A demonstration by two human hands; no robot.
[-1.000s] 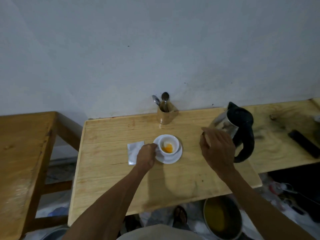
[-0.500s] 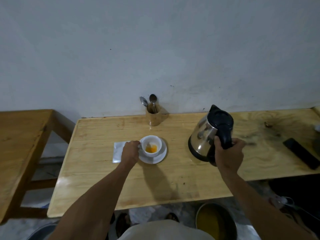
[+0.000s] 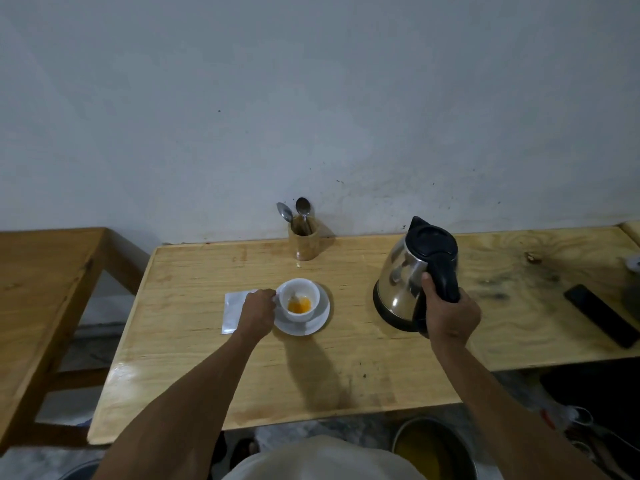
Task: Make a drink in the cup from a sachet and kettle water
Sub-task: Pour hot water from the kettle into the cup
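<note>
A white cup (image 3: 298, 304) with orange powder at its bottom stands on a white saucer (image 3: 320, 320) near the middle of the wooden table (image 3: 194, 358). My left hand (image 3: 257, 312) grips the cup's handle on its left side. A silvery sachet (image 3: 232, 310) lies flat just left of the cup, partly under that hand. To the right stands a steel kettle (image 3: 401, 278) with a black lid and handle, and my right hand (image 3: 450, 315) is closed around the handle. The kettle leans slightly towards the cup.
A wooden holder (image 3: 304, 239) with two spoons (image 3: 299, 211) stands at the wall behind the cup. A black phone (image 3: 602, 315) lies at the table's right end. A second wooden table (image 3: 38, 271) is at left. A pot (image 3: 433, 448) sits on the floor below.
My right hand went from hovering near the kettle to gripping its handle. The left hand has stayed on the cup. The camera view has shifted.
</note>
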